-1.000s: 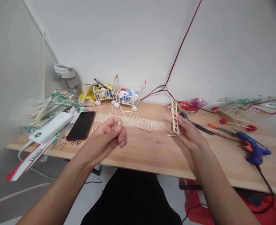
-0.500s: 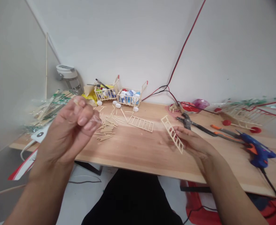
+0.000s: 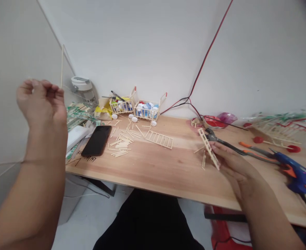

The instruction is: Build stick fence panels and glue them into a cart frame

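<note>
My right hand [image 3: 237, 163] grips a small ladder-like frame of thin wooden sticks [image 3: 209, 148], tilted above the table. Loose sticks [image 3: 203, 160] show just to its left; I cannot tell whether they touch it. My left hand [image 3: 42, 100] is raised at the far left, its fingers curled together. A fine clear strand trails from near its fingers toward the right; what the fingertips hold is hidden. A second ladder-like frame [image 3: 159, 139] lies flat mid-table, beside a pile of short cut sticks [image 3: 121, 144].
Two small stick carts [image 3: 146, 110] with white wheels stand at the back. A black phone [image 3: 97, 140] lies at left, near bagged sticks [image 3: 77, 113] and a lidded jug [image 3: 83, 89]. Pliers [image 3: 227, 144], a blue glue gun [image 3: 296, 170] and a red-wheeled cart [image 3: 280, 130] occupy the right.
My left hand has swung up and left, uncovering the phone. My right hand, with the frame, has shifted slightly right in view, and the frame has turned more edge-on.
</note>
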